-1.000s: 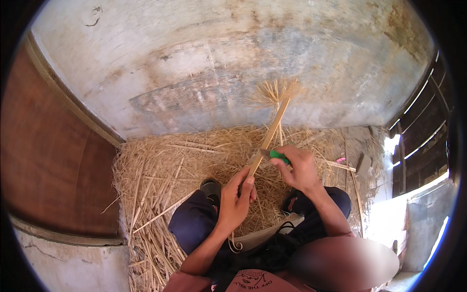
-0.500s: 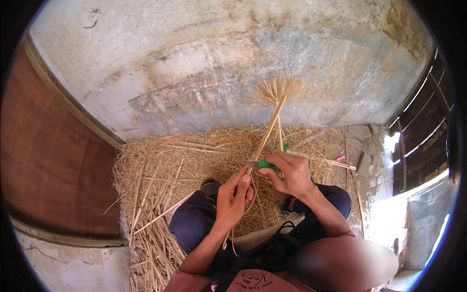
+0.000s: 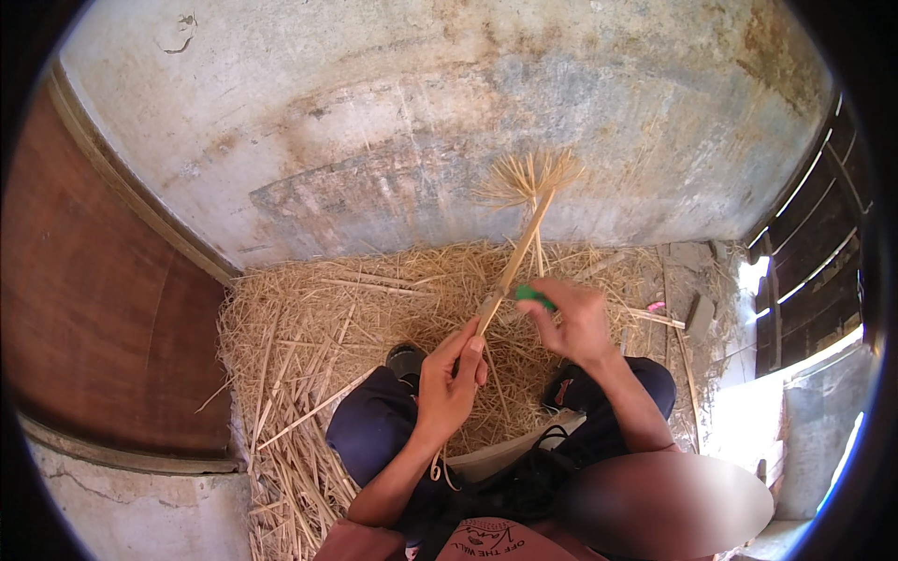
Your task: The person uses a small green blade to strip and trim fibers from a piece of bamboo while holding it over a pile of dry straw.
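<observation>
Left hand [image 3: 448, 379] pinches pale strip [image 3: 524, 247]; right hand [image 3: 577, 323], gripping green-handled knife [image 3: 534, 297], has shifted farther along, seemingly between strokes.

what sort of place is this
Probably a makeshift work corner, perhaps in a shed or outbuilding: a stained, whitish plastered wall stands ahead, pale straw-coloured shavings and thin strips lie thickly underfoot, and dark brown wooden slats at the right let daylight through their gaps.
</observation>
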Demonstrator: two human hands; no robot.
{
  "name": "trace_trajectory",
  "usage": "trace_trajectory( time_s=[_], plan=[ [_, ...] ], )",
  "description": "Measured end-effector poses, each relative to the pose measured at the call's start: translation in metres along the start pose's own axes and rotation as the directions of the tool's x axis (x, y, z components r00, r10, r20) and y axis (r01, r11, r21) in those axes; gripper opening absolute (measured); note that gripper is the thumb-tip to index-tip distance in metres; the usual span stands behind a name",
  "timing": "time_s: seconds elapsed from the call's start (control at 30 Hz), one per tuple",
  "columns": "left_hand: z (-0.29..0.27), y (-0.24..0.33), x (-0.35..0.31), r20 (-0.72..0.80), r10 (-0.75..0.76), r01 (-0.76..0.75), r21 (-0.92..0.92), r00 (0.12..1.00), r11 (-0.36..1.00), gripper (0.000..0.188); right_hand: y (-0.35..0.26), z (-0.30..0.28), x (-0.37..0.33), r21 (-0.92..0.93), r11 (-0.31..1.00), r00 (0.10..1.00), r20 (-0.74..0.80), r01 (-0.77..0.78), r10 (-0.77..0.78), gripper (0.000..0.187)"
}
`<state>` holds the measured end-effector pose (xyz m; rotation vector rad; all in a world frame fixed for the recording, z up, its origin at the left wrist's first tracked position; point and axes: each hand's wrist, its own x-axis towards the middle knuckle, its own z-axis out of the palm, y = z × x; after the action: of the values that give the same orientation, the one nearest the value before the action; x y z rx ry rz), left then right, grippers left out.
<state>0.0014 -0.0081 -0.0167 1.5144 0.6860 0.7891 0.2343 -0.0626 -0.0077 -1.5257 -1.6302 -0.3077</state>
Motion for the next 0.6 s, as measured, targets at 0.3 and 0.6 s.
trace_trajectory(
  time_s=[0.3, 0.6],
  plan=[
    [-0.003, -0.003, 0.0, 0.047, -0.037, 0.036, 0.014, 0.998, 0.999, 0.045, 0.022, -0.012, 0.007, 0.039, 0.993, 0.993, -0.041, -0.111, 0.113, 0.023],
    [-0.004, -0.011, 0.009, 0.128, 0.035, -0.039, 0.027, 0.991, 0.999, 0.052, -0.003, -0.011, 0.003, 0.071, 0.997, 0.999, 0.022, 0.033, -0.034, 0.022]
  ],
)
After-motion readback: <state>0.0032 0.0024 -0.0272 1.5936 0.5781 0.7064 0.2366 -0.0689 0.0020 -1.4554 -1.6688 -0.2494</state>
